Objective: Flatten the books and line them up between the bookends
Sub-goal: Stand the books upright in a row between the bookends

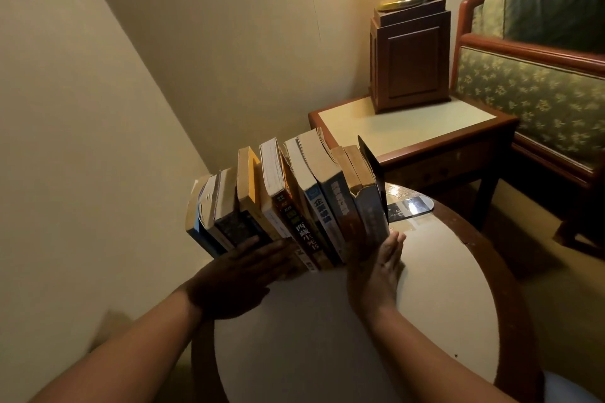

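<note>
Head view: worn books [288, 203] stand fanned, both hands [235, 275] flat against them.

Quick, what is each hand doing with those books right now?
Left hand: open and flat, pressed against the front of the row of upright paperback books, gripping nothing.
Right hand: open, fingers straight, palm at the row's right end, gripping nothing.

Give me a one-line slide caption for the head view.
Both flat hands, left hand and right hand, square up a row of books against a dark bookend on the round table.
</note>
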